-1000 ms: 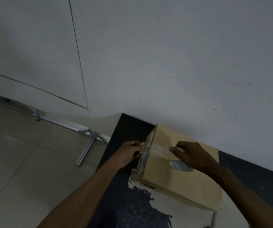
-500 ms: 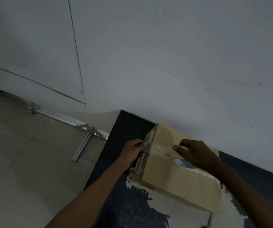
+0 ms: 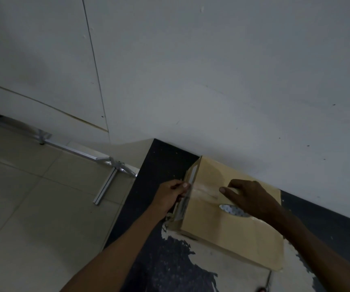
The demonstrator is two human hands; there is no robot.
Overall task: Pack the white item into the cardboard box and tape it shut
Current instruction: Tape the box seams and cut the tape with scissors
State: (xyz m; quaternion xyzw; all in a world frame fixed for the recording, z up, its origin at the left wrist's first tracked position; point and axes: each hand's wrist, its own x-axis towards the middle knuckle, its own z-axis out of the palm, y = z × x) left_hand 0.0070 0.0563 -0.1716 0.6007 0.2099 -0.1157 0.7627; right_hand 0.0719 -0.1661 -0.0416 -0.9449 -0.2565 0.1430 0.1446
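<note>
1. The box [image 3: 231,209] sits closed on a dark table [image 3: 161,165], against a pale wall [image 3: 212,70]. The white item is not in view — I judge it is already inside, since the flaps are down.

2. The step in hand is the taping. A strip of clear tape [image 3: 203,191] runs across the box top from its left edge toward the roll [image 3: 232,209].

3. The left hand [image 3: 170,197] is at the box's left edge, fingers curled, thumb and forefinger pinched on the tape end where it folds over the corner.

4. The right hand [image 3: 252,199] lies over the roll on the box top, fingers closed around it, forefinger stretched out along the tape.

5. The next move, as I judge it, calls for drawing the roll on along the seam toward the right edge while the left hand pins the start — then pressing the strip flat and cutting it. No cutter shows in view.

6. Slack or a crooked pull would likely wrinkle the tape.
</note>
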